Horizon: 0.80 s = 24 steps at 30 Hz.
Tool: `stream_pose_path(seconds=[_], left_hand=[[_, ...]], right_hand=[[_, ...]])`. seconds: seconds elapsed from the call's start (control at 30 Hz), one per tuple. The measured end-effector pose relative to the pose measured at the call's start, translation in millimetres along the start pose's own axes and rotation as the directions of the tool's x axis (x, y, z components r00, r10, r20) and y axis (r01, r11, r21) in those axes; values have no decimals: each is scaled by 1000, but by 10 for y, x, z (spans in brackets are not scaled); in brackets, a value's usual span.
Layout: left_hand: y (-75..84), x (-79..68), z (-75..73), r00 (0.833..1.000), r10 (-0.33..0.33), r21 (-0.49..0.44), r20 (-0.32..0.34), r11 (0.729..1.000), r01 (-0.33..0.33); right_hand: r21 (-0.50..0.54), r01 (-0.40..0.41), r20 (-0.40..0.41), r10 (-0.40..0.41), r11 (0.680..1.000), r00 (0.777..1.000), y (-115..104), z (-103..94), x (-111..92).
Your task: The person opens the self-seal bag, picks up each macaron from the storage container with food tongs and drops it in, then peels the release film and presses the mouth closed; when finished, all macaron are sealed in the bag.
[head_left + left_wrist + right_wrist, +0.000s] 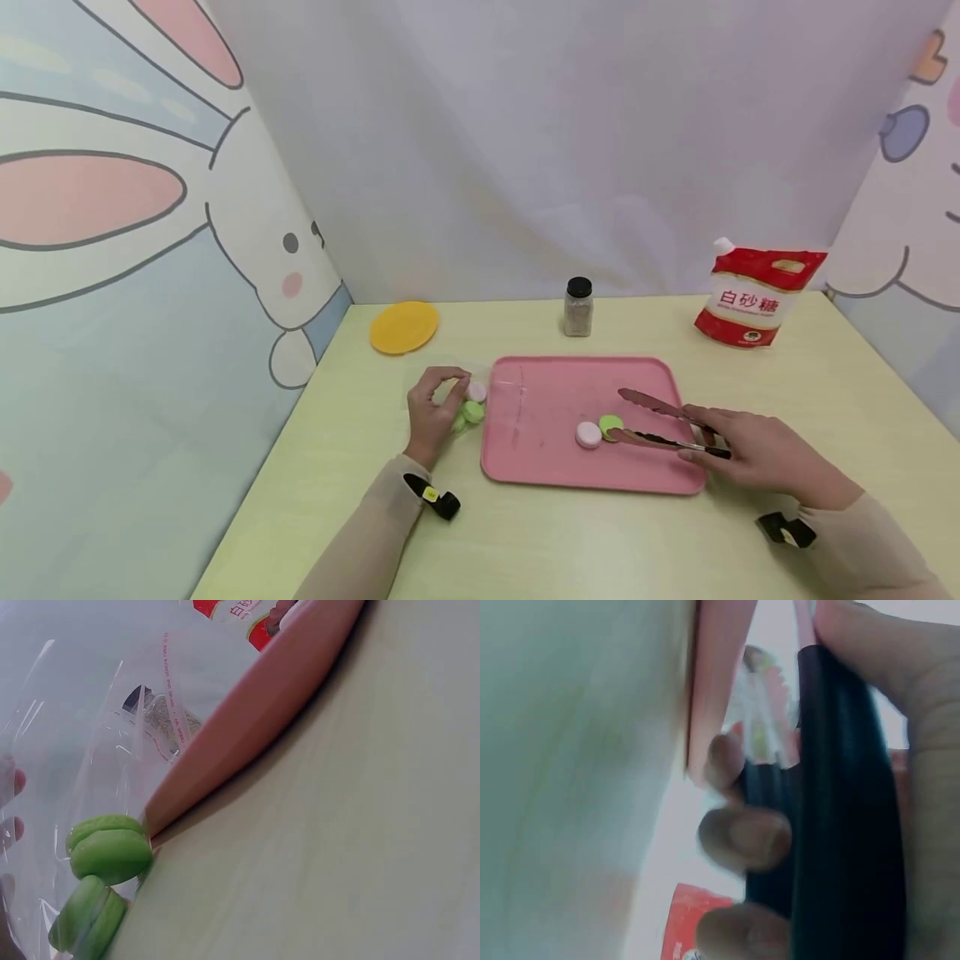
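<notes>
My left hand (431,421) pinches a clear plastic zip bag (97,742) beside the left edge of the pink tray (555,467). Inside the bag are green macarons (111,849) and a pale pink macaron (476,392). From the right, my right hand (768,450) grips black-handled tongs (648,437), their arms spread over the tray. One tong tip is at a green macaron (610,425) on the tray; whether they touch is unclear. A pale pink macaron (588,435) lies just left of it. In the right wrist view, fingers and thumb wrap the dark handles (847,817).
Behind the tray stands a small jar (578,308) with a black lid. A red and white sugar pouch (757,296) is at the back right, and a yellow plate (404,327) at the back left. Fabric walls (525,167) border the table.
</notes>
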<state>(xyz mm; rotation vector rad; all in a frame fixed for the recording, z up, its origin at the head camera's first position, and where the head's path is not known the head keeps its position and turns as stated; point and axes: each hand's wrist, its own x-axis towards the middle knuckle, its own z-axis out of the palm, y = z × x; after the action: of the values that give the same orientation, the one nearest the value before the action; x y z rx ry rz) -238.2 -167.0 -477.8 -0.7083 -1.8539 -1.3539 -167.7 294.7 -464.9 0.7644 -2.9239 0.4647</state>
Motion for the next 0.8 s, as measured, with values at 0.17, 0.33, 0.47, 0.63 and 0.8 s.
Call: stream_pose_path(seconds=[0.17,0.33,0.47,0.63,0.8], left_hand=[[1,3,-13,1000,1,1,1,1000,-1],[6,-23,-26,1000,3,12,-6,1000,-3],[14,-9,-25,1000,-17,10,4,1000,17],[13,2,-20,999,-28,12,15,1000,28],[2,3,-8,1000,-3,17,12,1000,3]], right_hand=[[-34,-45,49,46,998,998,-32,7,35],[-38,-89,47,91,995,995,-94,19,51],[-49,-113,21,114,992,993,-130,25,65],[-70,-116,29,118,991,993,-140,37,66],[-80,-85,29,88,993,996,-134,36,67]])
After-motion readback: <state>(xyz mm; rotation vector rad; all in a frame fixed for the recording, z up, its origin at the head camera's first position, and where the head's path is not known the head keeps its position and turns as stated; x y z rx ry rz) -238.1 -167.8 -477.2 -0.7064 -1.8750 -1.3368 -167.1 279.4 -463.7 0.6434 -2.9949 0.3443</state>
